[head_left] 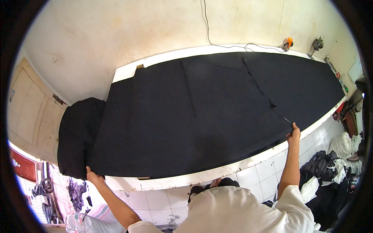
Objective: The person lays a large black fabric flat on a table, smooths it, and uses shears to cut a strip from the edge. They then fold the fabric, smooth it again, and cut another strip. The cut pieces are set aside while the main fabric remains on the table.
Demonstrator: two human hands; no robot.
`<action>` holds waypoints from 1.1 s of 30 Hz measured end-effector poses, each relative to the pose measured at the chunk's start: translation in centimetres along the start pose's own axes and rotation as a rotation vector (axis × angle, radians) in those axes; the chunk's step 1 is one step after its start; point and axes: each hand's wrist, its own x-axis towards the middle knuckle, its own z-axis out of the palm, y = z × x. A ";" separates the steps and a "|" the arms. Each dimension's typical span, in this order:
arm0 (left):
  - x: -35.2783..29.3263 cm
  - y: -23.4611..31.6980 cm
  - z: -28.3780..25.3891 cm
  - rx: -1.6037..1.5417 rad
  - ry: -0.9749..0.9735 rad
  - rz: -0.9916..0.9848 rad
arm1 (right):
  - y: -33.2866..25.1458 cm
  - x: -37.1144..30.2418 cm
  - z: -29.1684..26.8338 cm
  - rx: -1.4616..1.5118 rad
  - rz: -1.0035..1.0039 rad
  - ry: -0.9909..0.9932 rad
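A wide sheet of black fabric (155, 116) lies spread over a long white table (194, 180). At its near left corner, my left hand (94, 176) pinches the edge. Farther right, my right hand (294, 133) grips the near edge, close to where a cut or overlapping edge (259, 88) runs back across the cloth. A small thin light thing lies just behind that hand; I cannot make out what it is. Beyond my left hand, more black cloth (79, 130) hangs past the table's left end in a rounded bulk.
An orange tool (288, 43) with a dark cord stands at the back edge, near a dark device (318, 43). Piled clothes and cloth (320, 167) cover the floor at right. A pale sack (93, 222) sits at lower left, below a wooden door (33, 105).
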 end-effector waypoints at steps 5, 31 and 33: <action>-6.9 6.8 -2.0 0.050 -0.013 0.092 | -2.9 1.2 -3.6 -0.010 -0.055 -0.103; -5.6 23.9 -5.3 0.366 0.135 0.316 | -23.3 -0.9 -13.0 -0.164 -0.223 -0.044; -0.2 24.1 -2.9 0.363 0.102 0.275 | -24.0 3.2 -5.2 -0.300 -0.422 -0.095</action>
